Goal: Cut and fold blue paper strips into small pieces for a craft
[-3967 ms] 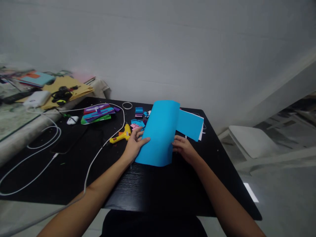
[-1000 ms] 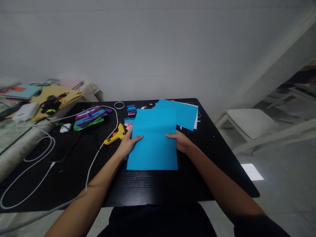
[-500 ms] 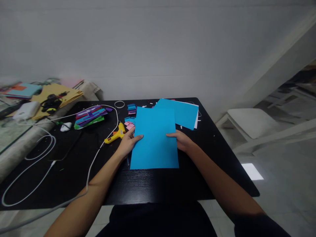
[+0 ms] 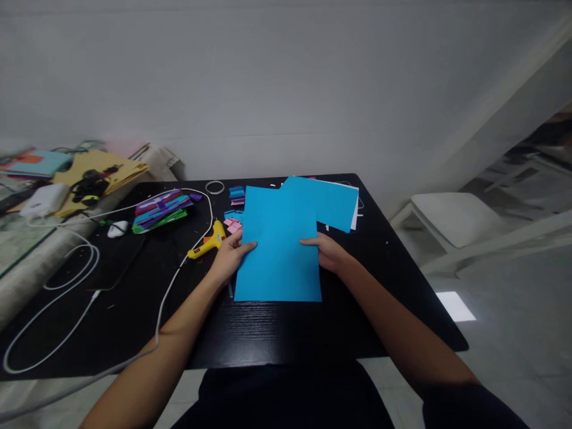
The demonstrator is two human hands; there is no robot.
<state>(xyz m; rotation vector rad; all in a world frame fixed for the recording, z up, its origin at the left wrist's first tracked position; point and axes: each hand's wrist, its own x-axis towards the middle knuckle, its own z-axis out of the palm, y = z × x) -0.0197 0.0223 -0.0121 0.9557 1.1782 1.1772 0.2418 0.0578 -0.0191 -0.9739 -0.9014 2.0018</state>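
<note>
A sheet of blue paper is held upright-tilted above the black table, gripped at both side edges. My left hand pinches its left edge, thumb on the front and fingers behind. At the right edge my right hand does the same, its thumb lying flat on the sheet. Behind it rests another blue sheet over white paper. Close to my left hand lies a yellow glue gun, with pink paper pieces and small blue pieces beside it.
A bundle of coloured paper strips lies at the left of the table. A white cable crosses my left forearm. Further left are a white mouse and yellow envelopes. A white chair stands on the right.
The far edge of the held blue sheet has risen slightly, and both hands keep their hold. The whole view has shifted a little.
</note>
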